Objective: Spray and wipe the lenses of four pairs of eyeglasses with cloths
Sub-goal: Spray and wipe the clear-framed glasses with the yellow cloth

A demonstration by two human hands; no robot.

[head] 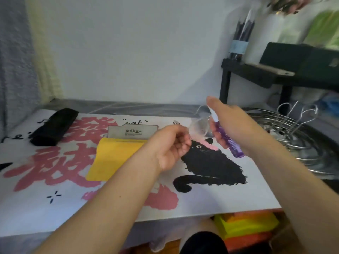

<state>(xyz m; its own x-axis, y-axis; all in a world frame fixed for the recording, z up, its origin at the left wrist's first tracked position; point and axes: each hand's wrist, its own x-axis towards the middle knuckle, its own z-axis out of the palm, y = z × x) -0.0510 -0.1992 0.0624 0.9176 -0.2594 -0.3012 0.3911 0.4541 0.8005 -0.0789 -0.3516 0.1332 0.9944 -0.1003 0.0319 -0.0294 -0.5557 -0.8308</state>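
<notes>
The left hand [172, 145] is pinching clear glasses [199, 125] by one end, holding them up above the cat mat [128, 202]. The right hand [231, 123] is gripping a purple spray bottle [229, 142], its forefinger lying over the nozzle, just beside the lenses. A yellow cloth [113, 158] is lying on the mat, touching a grey cloth [132, 132]; a black case [53, 126] is sitting far left.

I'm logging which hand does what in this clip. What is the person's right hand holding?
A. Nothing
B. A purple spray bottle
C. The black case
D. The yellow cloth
B: the right hand grips a purple spray bottle, its nozzle end turned toward the clear-framed eyeglasses that the left hand holds up, while the yellow cloth and the black case lie on the table.
</notes>
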